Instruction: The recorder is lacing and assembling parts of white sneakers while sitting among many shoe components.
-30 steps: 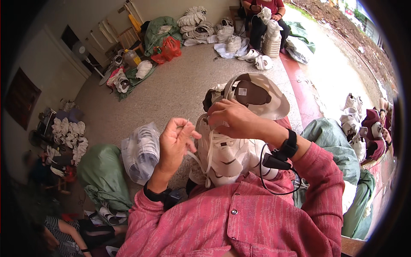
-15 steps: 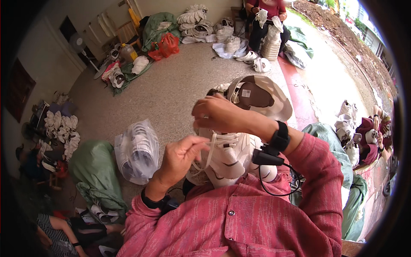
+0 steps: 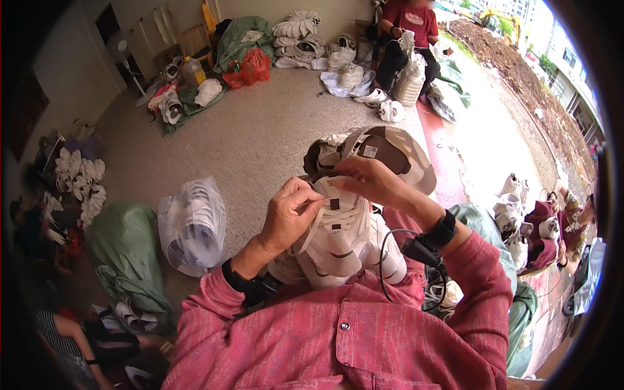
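A white shoe [image 3: 331, 250] with loose white laces stands in front of my lap, its toe toward me. My left hand [image 3: 291, 218] is at the shoe's left side, with thumb and forefinger pinched together on a white shoelace [image 3: 314, 229]. My right hand [image 3: 374, 182] bends over the top of the shoe, its thumb and fingers closed at the tongue [image 3: 333, 187]. More white shoes [image 3: 390, 257] sit close against this one. Just beyond my hands is a beige shoe part with a brown lining [image 3: 383, 148].
A clear plastic bag of shoes [image 3: 194, 227] and a green sack [image 3: 127, 250] stand on the floor at left. Shoes are piled at the back wall [image 3: 299, 42]. Another person [image 3: 409, 32] sits at the far right with shoes; others work at both sides.
My right hand has come down from above the shoe onto its tongue. My left hand has moved up and right, its fingers now pinched on the lace. The view has shifted slightly.
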Demonstrator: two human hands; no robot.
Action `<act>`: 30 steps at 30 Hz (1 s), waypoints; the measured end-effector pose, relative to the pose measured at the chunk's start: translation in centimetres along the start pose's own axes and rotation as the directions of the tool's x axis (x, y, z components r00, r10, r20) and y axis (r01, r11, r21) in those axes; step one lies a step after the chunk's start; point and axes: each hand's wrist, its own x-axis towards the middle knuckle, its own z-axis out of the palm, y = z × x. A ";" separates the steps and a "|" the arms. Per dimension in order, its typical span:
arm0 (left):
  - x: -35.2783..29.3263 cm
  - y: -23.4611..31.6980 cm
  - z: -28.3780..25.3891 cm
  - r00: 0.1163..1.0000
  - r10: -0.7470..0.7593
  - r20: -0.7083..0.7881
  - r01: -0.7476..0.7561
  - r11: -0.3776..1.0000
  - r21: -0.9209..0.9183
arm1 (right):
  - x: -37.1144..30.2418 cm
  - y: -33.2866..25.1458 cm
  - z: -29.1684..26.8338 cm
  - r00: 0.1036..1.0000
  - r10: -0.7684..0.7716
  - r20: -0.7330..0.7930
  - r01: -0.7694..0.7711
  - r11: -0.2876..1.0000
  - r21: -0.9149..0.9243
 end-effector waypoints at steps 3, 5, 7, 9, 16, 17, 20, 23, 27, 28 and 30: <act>-0.1 0.5 0.0 0.999 -0.033 0.009 0.033 0.999 -0.009 | -0.8 1.1 0.2 0.995 0.036 -0.095 -0.021 0.987 0.158; 0.0 0.6 0.1 0.998 -0.046 0.039 0.046 0.999 -0.005 | -0.7 1.6 -0.1 0.992 0.124 -0.004 -0.119 0.961 0.248; 0.0 0.7 -0.1 0.996 -0.057 0.073 0.057 0.998 0.005 | -0.5 1.7 0.0 0.996 0.061 0.060 -0.074 0.968 0.240; 0.0 0.7 -0.4 0.995 -0.001 0.098 -0.009 0.995 0.098 | -0.1 1.3 -0.1 0.993 -0.003 0.122 -0.026 0.972 0.235; 0.5 1.6 -0.9 0.987 -0.015 0.160 -0.004 0.993 0.121 | -0.6 1.9 -0.2 0.977 0.037 0.212 -0.131 0.882 0.452; 0.6 1.5 -0.9 0.986 -0.016 0.167 -0.006 0.991 0.135 | -0.6 1.9 0.0 0.975 0.031 0.220 -0.157 0.798 0.581; 0.6 1.4 -1.0 0.983 -0.034 0.178 0.008 0.989 0.147 | -0.8 1.5 -0.2 0.980 0.037 0.198 -0.139 0.834 0.533; 0.7 1.6 -1.0 0.982 -0.043 0.184 0.016 0.989 0.148 | -0.8 2.1 0.3 0.979 0.015 0.205 -0.143 0.768 0.624; 0.8 0.7 -1.0 0.972 -0.040 0.232 0.026 0.998 0.063 | -1.1 1.1 -0.5 0.975 -0.009 0.220 -0.109 0.849 0.517; 0.9 0.5 -0.9 0.972 -0.038 0.234 0.025 0.998 0.061 | -1.1 1.2 -0.6 0.969 -0.006 0.249 -0.114 0.879 0.464; 1.0 0.1 -0.8 0.946 -0.099 0.309 0.151 0.977 -0.150 | -1.2 1.2 -0.7 0.961 0.001 0.275 -0.118 0.905 0.409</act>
